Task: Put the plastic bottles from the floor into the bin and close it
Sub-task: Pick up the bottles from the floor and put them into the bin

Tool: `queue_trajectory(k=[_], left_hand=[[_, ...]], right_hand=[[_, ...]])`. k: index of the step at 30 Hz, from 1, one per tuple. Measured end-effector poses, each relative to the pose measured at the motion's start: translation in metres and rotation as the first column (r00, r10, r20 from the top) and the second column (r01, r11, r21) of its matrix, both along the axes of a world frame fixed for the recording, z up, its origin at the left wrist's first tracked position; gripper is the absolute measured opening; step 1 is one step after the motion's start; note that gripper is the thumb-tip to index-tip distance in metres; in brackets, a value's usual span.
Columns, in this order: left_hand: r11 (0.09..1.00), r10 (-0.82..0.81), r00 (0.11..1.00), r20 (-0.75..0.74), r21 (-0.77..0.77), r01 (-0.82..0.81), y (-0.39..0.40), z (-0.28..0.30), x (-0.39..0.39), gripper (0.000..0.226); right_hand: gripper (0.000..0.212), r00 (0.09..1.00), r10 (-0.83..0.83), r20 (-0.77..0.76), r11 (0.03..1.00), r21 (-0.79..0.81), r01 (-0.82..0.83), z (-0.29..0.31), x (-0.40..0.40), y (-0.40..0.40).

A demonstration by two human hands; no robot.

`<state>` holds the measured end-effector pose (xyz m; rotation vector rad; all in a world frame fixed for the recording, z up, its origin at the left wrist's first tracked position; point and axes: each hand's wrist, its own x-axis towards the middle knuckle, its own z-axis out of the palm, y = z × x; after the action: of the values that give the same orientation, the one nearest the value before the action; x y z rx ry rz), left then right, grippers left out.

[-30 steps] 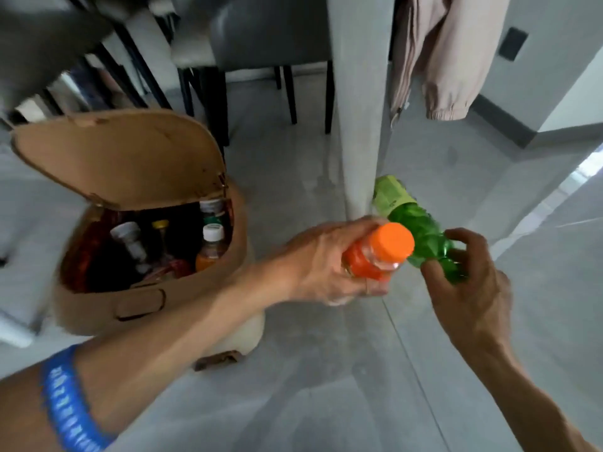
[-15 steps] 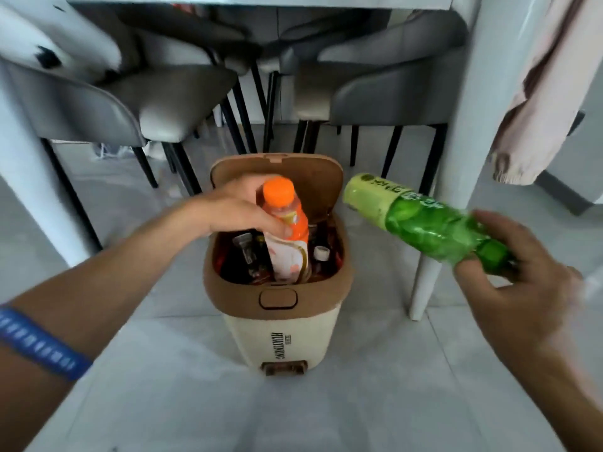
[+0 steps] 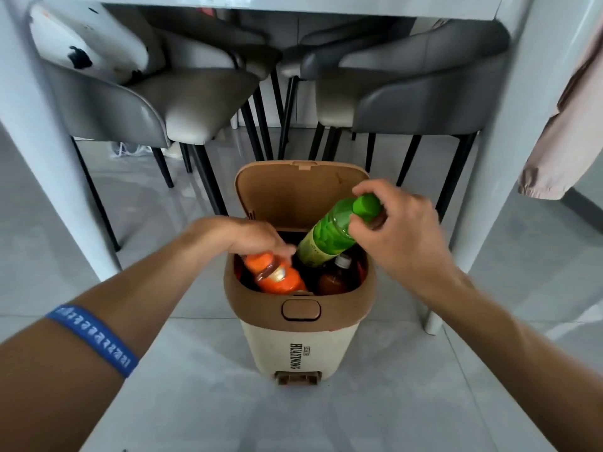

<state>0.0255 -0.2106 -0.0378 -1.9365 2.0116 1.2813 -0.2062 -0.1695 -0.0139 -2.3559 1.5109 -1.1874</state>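
Nearly upended green bottle [image 3: 329, 238], capped.

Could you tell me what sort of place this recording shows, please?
Most likely a home dining area: grey padded chairs with thin black legs are tucked under a white table, and a small beige pedal bin with a brown lid stands on the glossy grey tiled floor.

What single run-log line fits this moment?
left hand: orange bottle in bin | right hand: lowering green bottle | lid: open
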Motion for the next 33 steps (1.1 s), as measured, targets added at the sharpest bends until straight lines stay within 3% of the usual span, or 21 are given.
queue_trajectory(k=[2, 6, 8, 10, 13, 17, 23, 28, 33], left_hand=[[0.996, -0.074, 0.983, 0.17, -0.029, 0.08, -0.003, -0.007, -0.001, 0.025], [0.983, -0.113, 0.955, 0.275, -0.105, 0.147, -0.004, -0.013, -0.019, 0.02], [0.963, -0.114, 0.938, 0.328, -0.196, 0.186, -0.006, -0.013, -0.027, 0.026], [0.943, -0.13, 0.912, 0.39, -0.237, 0.235, -0.012, -0.017, -0.03, 0.017], [0.964, -0.123, 0.885, 0.449, -0.158, 0.214, -0.022, -0.029, -0.038, 0.003], [0.999, -0.032, 0.885, 0.465, -0.023, 0.049, -0.032, -0.035, -0.044, 0.041], [0.989, -0.084, 0.855, 0.512, -0.065, 0.136, -0.04, -0.036, -0.038, 0.049], [0.99, -0.057, 0.831, 0.554, -0.076, 0.118, -0.033, -0.044, -0.037, 0.042], [0.994, -0.095, 0.845, 0.527, 0.089, 0.056, -0.033, -0.04, -0.042, 0.043]], right_hand=[[0.032, 0.998, 0.035, -0.05, 0.998, 0.061, -0.032, -0.007, 0.009, -0.012], [0.029, 0.969, 0.111, -0.22, 0.984, 0.159, -0.076, -0.023, 0.025, -0.028], [0.028, 0.976, 0.087, -0.198, 0.99, 0.129, -0.062, -0.024, 0.026, -0.031], [0.028, 0.989, 0.047, -0.139, 0.997, 0.071, -0.038, -0.024, 0.023, -0.027], [0.026, 0.991, 0.012, -0.135, 0.998, -0.056, -0.02, -0.034, 0.016, -0.015], [0.025, 0.978, 0.01, -0.209, 0.985, -0.164, -0.046, -0.058, 0.011, -0.007], [0.027, 0.997, 0.002, -0.078, 0.975, -0.22, -0.019, -0.052, 0.003, -0.003], [0.028, 1.0, 0.022, 0.019, 0.978, -0.206, -0.017, -0.031, -0.013, 0.005], [0.027, 0.998, 0.039, 0.056, 0.975, -0.221, -0.025, -0.035, -0.02, 0.004]])
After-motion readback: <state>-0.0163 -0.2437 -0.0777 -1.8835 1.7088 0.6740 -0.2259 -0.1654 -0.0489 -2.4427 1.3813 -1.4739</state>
